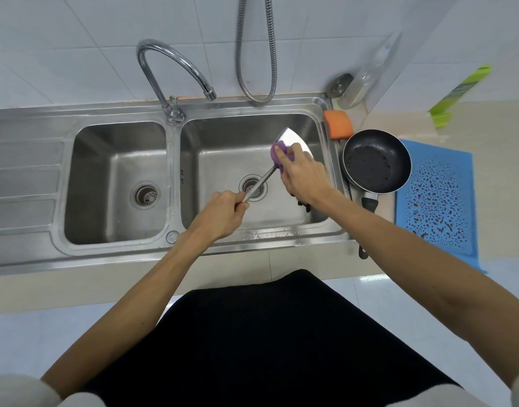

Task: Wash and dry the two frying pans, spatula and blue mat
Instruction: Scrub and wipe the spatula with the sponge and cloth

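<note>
Frying pan is sitting right of the sink, overlapping the blue mat, with an orange sponge beside it. Over the right basin, left hand is gripping the spatula by its handle. Right hand is clutching a purple cloth against the blade.

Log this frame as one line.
step: scrubbing spatula | left hand: grips handle | right hand: holds purple cloth on blade | where: over right basin | beside sink: frying pan, blue mat

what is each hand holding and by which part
The left hand grips the spatula at the end of its handle; the right hand holds a purple cloth bunched against the spatula's blade.
</note>
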Tool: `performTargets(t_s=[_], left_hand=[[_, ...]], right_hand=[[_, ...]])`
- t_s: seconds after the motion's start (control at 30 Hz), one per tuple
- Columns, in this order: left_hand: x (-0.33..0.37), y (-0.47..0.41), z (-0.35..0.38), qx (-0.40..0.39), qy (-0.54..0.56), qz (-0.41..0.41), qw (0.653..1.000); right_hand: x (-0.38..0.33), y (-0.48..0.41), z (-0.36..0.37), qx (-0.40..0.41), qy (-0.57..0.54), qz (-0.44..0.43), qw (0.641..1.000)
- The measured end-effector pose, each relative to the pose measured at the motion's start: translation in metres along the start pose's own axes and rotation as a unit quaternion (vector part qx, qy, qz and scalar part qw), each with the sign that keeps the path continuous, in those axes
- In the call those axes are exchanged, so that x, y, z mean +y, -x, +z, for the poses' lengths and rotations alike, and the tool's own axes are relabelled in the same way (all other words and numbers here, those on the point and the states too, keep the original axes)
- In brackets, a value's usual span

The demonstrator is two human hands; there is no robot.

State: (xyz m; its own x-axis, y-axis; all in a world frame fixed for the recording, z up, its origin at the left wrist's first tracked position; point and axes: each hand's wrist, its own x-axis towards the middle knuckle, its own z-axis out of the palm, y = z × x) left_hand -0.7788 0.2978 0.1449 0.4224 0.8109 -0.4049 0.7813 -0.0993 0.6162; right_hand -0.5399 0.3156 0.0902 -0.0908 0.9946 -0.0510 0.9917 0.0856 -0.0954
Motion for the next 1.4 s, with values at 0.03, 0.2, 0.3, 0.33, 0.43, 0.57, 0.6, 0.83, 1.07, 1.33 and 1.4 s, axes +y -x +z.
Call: performTargets(t_s=[0.03, 0.2, 0.3, 0.33, 0.43, 0.57, 0.6, 0.83, 1.07, 1.33, 1.4], left_hand=[[0.000, -0.001, 0.001, 0.000, 0.004, -0.001, 1.000], [0.001, 0.000, 0.002, 0.024, 0.031, -0.011, 0.999], [0.001, 0.001, 0.000, 0.021, 0.038, -0.009, 0.999], [0.000, 0.001, -0.001, 0.021, 0.040, -0.010, 0.999], [0.000, 0.003, -0.006, 0.021, 0.044, -0.018, 0.999], [0.003, 0.002, -0.008, 0.011, 0.058, -0.052, 0.997], [0.004, 0.002, -0.008, 0.011, 0.059, -0.064, 0.996], [0.017, 0.005, -0.007, 0.010, 0.129, -0.105, 0.986], [0.014, 0.000, -0.017, 0.029, 0.100, -0.047, 0.994], [0.005, 0.006, -0.013, 0.042, 0.107, -0.057, 0.992], [0.002, 0.002, -0.013, 0.070, 0.073, -0.052, 0.994]], right_hand=[[0.000, 0.003, 0.002, 0.004, -0.002, 0.003, 1.000], [0.002, 0.022, 0.011, 0.004, -0.005, 0.017, 1.000], [0.011, 0.032, 0.013, 0.010, 0.006, 0.030, 0.999], [0.015, 0.032, 0.011, 0.014, 0.007, 0.041, 0.999], [0.023, 0.029, 0.003, 0.027, 0.001, 0.092, 0.995], [0.022, 0.023, -0.002, 0.076, -0.045, 0.091, 0.992], [0.018, 0.022, -0.002, 0.085, -0.061, 0.067, 0.992], [-0.023, 0.020, 0.000, 0.095, -0.163, 0.037, 0.981], [-0.070, 0.060, 0.000, 0.097, -0.197, -0.127, 0.967], [-0.047, 0.026, -0.013, 0.090, -0.159, 0.003, 0.983], [-0.067, 0.044, -0.011, 0.060, -0.141, -0.072, 0.986]])
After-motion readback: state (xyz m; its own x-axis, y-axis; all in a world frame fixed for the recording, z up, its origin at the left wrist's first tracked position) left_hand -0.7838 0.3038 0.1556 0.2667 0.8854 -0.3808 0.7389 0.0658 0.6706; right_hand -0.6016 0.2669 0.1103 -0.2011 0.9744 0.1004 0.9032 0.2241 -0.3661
